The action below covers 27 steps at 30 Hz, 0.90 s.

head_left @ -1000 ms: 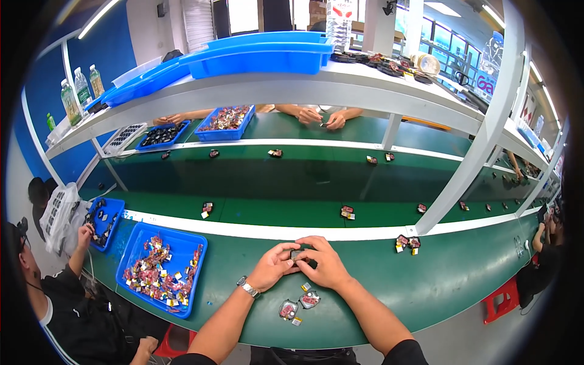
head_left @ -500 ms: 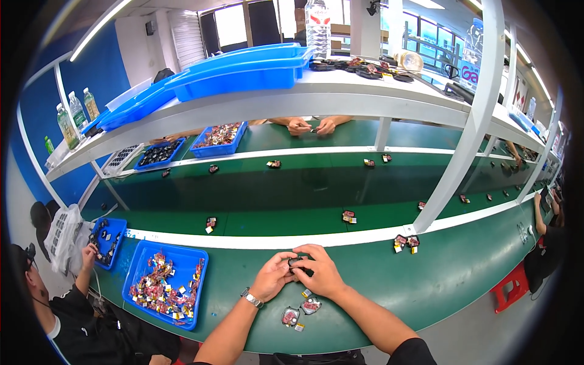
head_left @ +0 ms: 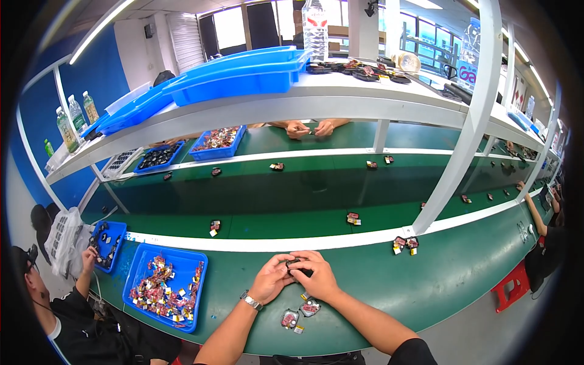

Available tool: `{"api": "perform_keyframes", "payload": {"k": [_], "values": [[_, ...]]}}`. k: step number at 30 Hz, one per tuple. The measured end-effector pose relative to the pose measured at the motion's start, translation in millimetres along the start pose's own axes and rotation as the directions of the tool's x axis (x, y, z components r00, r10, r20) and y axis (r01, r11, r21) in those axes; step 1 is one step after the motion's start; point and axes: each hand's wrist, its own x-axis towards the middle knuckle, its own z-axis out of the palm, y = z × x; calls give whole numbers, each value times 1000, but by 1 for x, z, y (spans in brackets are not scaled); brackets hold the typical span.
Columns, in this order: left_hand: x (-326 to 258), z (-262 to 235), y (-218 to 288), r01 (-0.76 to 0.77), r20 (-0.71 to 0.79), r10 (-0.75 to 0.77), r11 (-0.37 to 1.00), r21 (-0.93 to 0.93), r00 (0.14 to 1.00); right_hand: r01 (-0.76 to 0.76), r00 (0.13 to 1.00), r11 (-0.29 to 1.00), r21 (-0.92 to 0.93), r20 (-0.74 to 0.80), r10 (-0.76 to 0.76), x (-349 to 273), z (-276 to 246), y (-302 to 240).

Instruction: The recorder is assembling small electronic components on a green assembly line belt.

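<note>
My left hand (head_left: 270,281), with a metal watch on its wrist, and my right hand (head_left: 317,278) meet over the green worktop. Pinched between their fingers is a small black plastic part (head_left: 294,265), mostly covered by the fingertips. Both hands are closed on it. Just below them lie two small assemblies with red boards and white-and-yellow tabs, one nearer assembly (head_left: 289,319) and one beside it (head_left: 311,308). To the left of my left forearm sits a blue tray (head_left: 202,267) holding many loose red boards with the same tabs.
A white rail (head_left: 261,244) separates the worktop from a green conveyor belt (head_left: 280,210) carrying scattered assemblies. Two more assemblies (head_left: 406,245) rest by a white post (head_left: 453,140). At left, a co-worker (head_left: 67,304) reaches into another blue tray (head_left: 118,234). A shelf (head_left: 365,97) spans above.
Assemblies on the near and far belt have shifted slightly to the right. My hands stay in nearly the same place, fingers a little repositioned around the black part.
</note>
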Motion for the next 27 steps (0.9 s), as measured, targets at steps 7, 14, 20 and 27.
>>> {"api": "perform_keyframes", "payload": {"k": [7,14,20,27], "values": [[0,2,0,17,-41,-17,1000,-3,999,-152,988,980,130,43,148,-2,3,0],[-1,0,0,8,-14,-9,1000,-25,1000,-116,993,988,103,36,113,-2,2,-1],[-1,-3,-3,8,-1,-8,999,-52,1000,-83,996,981,176,33,78,1,1,2],[0,2,0,-43,4,43,997,-58,999,52,999,998,26,7,-52,2,-4,-10]]}}
